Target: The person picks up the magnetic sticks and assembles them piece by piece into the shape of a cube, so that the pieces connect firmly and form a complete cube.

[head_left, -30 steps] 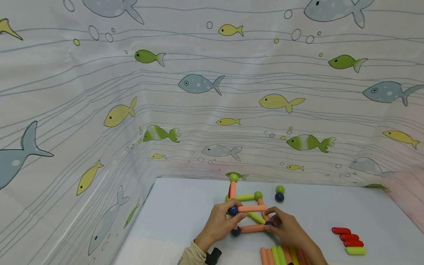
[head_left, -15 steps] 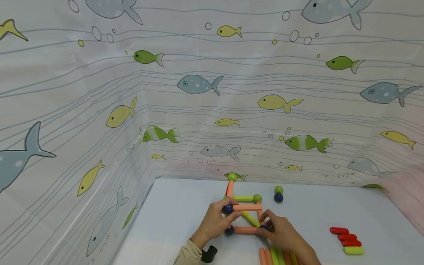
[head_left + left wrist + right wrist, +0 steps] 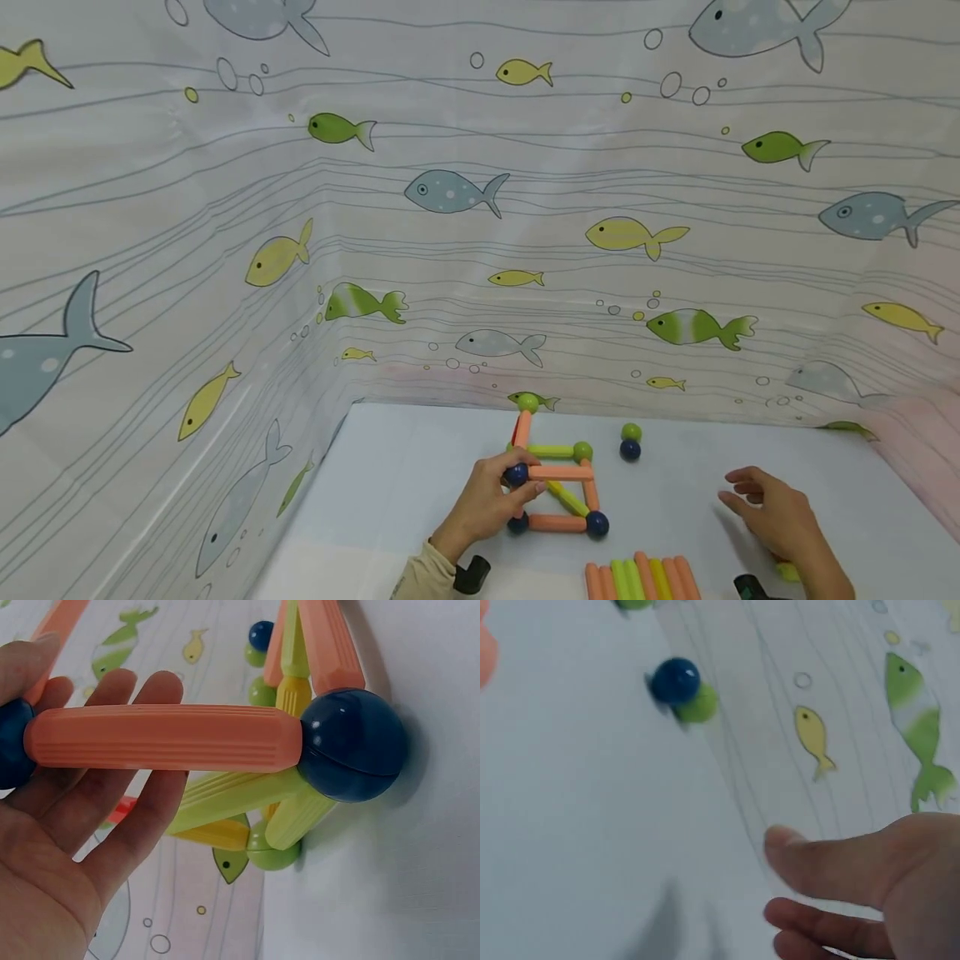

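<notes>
A frame of building rods and balls stands on the table. My left hand (image 3: 480,504) holds its upper blue ball (image 3: 516,474) between thumb and fingers. An orange rod (image 3: 561,473) runs right from that ball. In the left wrist view, another orange rod (image 3: 165,739) links the held ball to a lower blue ball (image 3: 354,745), with fingers behind the rod. The lower right blue ball (image 3: 597,524) sits at the end of a bottom rod, untouched. My right hand (image 3: 780,517) hovers over the table's right side, fingers loosely bent and holding nothing. It hides most of the loose rods beneath it.
A green ball (image 3: 632,432) and a blue ball (image 3: 631,450) lie together behind the frame. Several orange, green and yellow rods (image 3: 641,579) lie in a row at the front. A fish-printed sheet (image 3: 480,250) rises behind and beside the white table (image 3: 390,467).
My right hand has let go of the lower right blue ball and moved right, over the loose rods. The left hand keeps its hold on the upper ball, the frame having shifted slightly left.
</notes>
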Action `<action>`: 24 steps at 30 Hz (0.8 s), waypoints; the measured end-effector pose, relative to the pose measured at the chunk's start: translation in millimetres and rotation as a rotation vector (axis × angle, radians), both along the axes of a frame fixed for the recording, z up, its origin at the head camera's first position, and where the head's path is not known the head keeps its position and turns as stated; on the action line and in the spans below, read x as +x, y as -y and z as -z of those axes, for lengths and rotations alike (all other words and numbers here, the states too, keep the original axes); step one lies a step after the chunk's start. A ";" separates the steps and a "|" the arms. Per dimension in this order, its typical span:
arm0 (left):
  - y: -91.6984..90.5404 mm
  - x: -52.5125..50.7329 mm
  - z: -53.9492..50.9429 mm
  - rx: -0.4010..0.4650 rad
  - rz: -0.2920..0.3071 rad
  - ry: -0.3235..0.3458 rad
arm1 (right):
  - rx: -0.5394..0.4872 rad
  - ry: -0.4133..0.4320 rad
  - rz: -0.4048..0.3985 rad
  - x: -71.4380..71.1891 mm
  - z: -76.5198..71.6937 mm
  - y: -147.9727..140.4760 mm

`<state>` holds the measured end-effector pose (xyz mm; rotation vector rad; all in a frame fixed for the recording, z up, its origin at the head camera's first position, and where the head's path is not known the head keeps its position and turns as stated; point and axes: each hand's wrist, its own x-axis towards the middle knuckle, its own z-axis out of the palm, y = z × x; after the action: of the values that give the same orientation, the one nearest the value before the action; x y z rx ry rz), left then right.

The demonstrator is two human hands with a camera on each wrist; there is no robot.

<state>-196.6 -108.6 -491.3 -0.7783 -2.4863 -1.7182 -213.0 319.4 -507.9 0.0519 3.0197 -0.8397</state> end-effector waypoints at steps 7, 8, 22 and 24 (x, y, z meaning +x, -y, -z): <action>1.1 -1.9 -1.2 0.018 -0.002 -0.001 | -0.089 -0.142 -0.143 -22.7 22.6 66.0; 1.0 -2.4 -0.9 0.019 -0.002 -0.001 | -0.089 -0.154 -0.166 -26.9 26.2 74.3; -1.3 0.5 -0.9 0.008 -0.002 0.032 | -0.089 -0.108 -0.224 -39.2 34.8 100.4; -0.8 1.3 -0.9 0.011 -0.004 0.035 | -0.097 -0.089 -0.219 -37.2 31.7 99.6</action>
<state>-195.3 -107.8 -490.5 -0.7488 -2.4970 -1.7574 -250.3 219.8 -539.6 -0.3184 2.9852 -0.9878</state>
